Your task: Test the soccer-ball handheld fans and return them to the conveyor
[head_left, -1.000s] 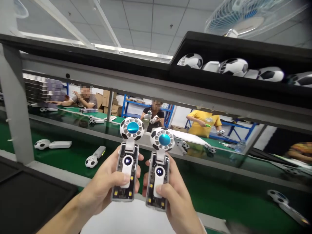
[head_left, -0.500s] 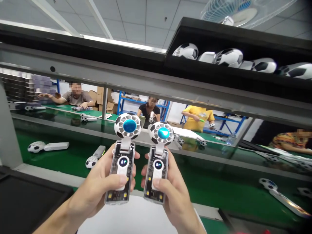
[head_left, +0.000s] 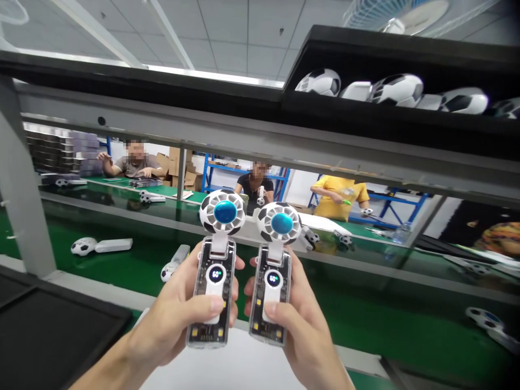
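My left hand (head_left: 174, 314) is wrapped round a handheld fan (head_left: 216, 274) with a football-patterned head and a clear-cased handle. Its thumb rests on the white strip below the round display. A matching handheld fan (head_left: 273, 278) is gripped the same way in my right hand (head_left: 304, 319), thumb also on the strip. Both fans stand upright side by side, slightly apart, with their blue hubs facing me. Each display lights up with what looks like 60. My fingertips behind the handles are partly hidden.
Football fans lie on the green conveyor belt (head_left: 365, 303), one fan (head_left: 101, 246) at left. Several more sit on the black shelf (head_left: 390, 103) above right. A black tray (head_left: 60, 330) is at lower left. Co-workers, one in a yellow shirt (head_left: 341, 197), sit across the line.
Both displays have gone from 01 to what looks like 60. The whole view has shifted a little, so things appear further right. Both hands keep their hold on the fans.
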A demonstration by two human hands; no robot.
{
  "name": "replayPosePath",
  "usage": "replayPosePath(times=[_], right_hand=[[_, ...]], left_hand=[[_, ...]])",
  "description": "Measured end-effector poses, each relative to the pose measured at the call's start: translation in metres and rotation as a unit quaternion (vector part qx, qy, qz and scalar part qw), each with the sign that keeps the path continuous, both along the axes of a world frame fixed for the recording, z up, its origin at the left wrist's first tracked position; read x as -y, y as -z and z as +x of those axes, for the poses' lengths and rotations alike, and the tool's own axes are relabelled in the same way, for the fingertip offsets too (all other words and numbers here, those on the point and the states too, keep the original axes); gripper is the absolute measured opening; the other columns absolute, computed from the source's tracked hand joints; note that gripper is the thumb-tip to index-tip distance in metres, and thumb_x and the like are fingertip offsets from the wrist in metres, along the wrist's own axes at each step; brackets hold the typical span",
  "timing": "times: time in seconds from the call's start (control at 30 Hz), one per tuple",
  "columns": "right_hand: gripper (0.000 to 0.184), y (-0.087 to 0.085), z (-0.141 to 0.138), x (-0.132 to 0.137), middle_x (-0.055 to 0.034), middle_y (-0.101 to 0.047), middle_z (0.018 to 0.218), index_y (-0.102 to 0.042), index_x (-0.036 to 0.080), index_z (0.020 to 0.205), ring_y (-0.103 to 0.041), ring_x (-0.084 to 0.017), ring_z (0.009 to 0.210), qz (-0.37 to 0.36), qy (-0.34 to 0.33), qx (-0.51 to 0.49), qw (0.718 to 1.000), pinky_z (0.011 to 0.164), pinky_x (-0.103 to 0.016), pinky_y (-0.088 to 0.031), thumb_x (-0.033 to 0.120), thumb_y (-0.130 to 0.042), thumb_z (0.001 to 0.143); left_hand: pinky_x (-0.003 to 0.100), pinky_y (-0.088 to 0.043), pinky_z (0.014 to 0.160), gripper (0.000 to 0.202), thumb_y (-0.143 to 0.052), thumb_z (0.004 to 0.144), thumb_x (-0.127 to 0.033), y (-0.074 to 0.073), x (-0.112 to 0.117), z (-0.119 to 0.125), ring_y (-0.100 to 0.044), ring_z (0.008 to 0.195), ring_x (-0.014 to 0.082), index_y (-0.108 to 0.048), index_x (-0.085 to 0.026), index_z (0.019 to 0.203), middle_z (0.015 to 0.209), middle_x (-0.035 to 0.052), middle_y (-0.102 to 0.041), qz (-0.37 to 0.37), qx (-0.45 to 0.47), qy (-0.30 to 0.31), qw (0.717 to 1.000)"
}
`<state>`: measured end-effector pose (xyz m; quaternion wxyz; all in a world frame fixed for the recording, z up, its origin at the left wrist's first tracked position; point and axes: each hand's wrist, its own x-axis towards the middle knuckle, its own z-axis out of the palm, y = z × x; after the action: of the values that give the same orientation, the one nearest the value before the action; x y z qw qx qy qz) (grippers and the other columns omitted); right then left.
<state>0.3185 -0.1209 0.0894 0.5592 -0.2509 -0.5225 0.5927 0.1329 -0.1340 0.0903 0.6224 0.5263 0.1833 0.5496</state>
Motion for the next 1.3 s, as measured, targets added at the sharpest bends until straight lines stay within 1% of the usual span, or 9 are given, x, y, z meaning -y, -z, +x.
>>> replayPosePath(times=[0.1, 0.3, 0.4, 0.5, 0.7, 0.87, 1.0, 1.17, 1.3], right_hand=[[0.085, 0.0, 0.0, 0.0, -0.0053, -0.066, 0.105, -0.027, 0.031, 0.147, -0.062, -0.024, 0.091, 0.004, -0.01, 0.003, 1.0, 0.076, -0.036, -0.053, 0.023, -0.069, 0.074], [0.082, -0.002, 0.001, 0.0, -0.0079, -0.062, 0.12, -0.033, 0.03, 0.144, -0.063, -0.023, 0.09, -0.004, -0.016, -0.014, 1.0, 0.07, -0.032, -0.054, 0.024, -0.072, 0.073], [0.075, -0.003, 0.001, -0.001, -0.0099, -0.06, 0.123, -0.036, 0.029, 0.142, -0.064, -0.023, 0.089, -0.021, -0.033, -0.034, 0.999, 0.064, -0.03, -0.054, 0.029, -0.072, 0.076], [0.076, -0.002, 0.002, -0.003, -0.0099, -0.059, 0.124, -0.036, 0.03, 0.141, -0.065, -0.023, 0.09, -0.017, -0.05, -0.033, 0.998, 0.065, -0.029, -0.054, 0.025, -0.073, 0.075], [0.082, 0.002, 0.009, -0.01, -0.0065, -0.065, 0.103, -0.035, 0.027, 0.141, -0.065, -0.018, 0.074, 0.025, -0.112, -0.024, 0.993, 0.065, -0.028, -0.051, 0.019, -0.076, 0.07], [0.072, 0.001, 0.009, -0.011, -0.006, -0.067, 0.096, -0.044, 0.024, 0.134, -0.065, -0.018, 0.071, 0.02, -0.111, -0.023, 0.993, 0.062, -0.026, -0.048, 0.016, -0.073, 0.069], [0.07, -0.001, 0.006, -0.009, -0.0052, -0.067, 0.093, -0.046, 0.025, 0.135, -0.064, -0.017, 0.069, 0.003, -0.093, -0.032, 0.995, 0.061, -0.026, -0.049, 0.019, -0.073, 0.071], [0.063, -0.003, 0.003, -0.009, -0.0051, -0.068, 0.092, -0.049, 0.023, 0.132, -0.064, -0.017, 0.069, -0.036, -0.053, -0.02, 0.998, 0.063, -0.027, -0.051, 0.022, -0.073, 0.074], [0.062, -0.003, 0.002, -0.011, -0.0062, -0.069, 0.095, -0.051, 0.023, 0.132, -0.065, -0.017, 0.07, -0.035, -0.041, -0.016, 0.998, 0.063, -0.026, -0.051, 0.022, -0.072, 0.073]], left_hand=[[0.027, -0.048, 0.062, 0.044, -0.075, 0.076, -0.029, 0.001, 0.0, -0.001, -0.063, 0.069, 0.0154, -0.056, -0.026, 0.115, 0.087, 0.001, -0.061, 0.001, 0.001, -0.006, 1.0], [0.027, -0.048, 0.062, 0.045, -0.077, 0.074, -0.031, -0.001, 0.001, -0.001, -0.063, 0.068, 0.016, -0.057, -0.027, 0.114, 0.086, 0.0009, -0.062, 0.002, -0.006, -0.014, 1.0], [0.027, -0.047, 0.06, 0.037, -0.071, 0.08, -0.037, -0.002, 0.001, 0.001, -0.062, 0.064, 0.0156, -0.057, -0.024, 0.112, 0.081, 0.002, -0.062, -0.014, -0.006, -0.026, 1.0], [0.026, -0.047, 0.055, 0.029, -0.058, 0.089, -0.042, -0.001, 0.0, 0.003, -0.06, 0.057, 0.015, -0.057, -0.021, 0.109, 0.074, 0.0027, -0.062, -0.042, -0.011, -0.047, 0.998], [0.024, -0.044, 0.047, 0.03, -0.055, 0.09, -0.046, -0.001, -0.002, 0.006, -0.059, 0.051, 0.0154, -0.056, -0.022, 0.108, 0.069, 0.0026, -0.063, -0.08, -0.023, -0.079, 0.993], [0.025, -0.046, 0.046, 0.029, -0.056, 0.089, -0.046, -0.001, -0.004, 0.007, -0.059, 0.049, 0.0168, -0.056, -0.02, 0.102, 0.063, 0.0025, -0.063, -0.099, -0.033, -0.098, 0.99], [0.026, -0.046, 0.047, 0.026, -0.058, 0.088, -0.043, -0.002, -0.005, 0.01, -0.059, 0.047, 0.0168, -0.057, -0.019, 0.099, 0.061, 0.0023, -0.064, -0.11, -0.023, -0.126, 0.986], [0.025, -0.048, 0.049, 0.028, -0.059, 0.088, -0.041, -0.007, -0.006, 0.008, -0.061, 0.05, 0.0162, -0.061, -0.016, 0.1, 0.064, 0.0036, -0.065, -0.196, 0.006, -0.143, 0.97], [0.027, -0.055, 0.063, 0.024, -0.065, 0.079, -0.014, -0.009, -0.005, 0.003, -0.066, 0.065, 0.016, -0.066, -0.013, 0.103, 0.079, 0.0056, -0.069, -0.251, 0.032, -0.116, 0.96]])
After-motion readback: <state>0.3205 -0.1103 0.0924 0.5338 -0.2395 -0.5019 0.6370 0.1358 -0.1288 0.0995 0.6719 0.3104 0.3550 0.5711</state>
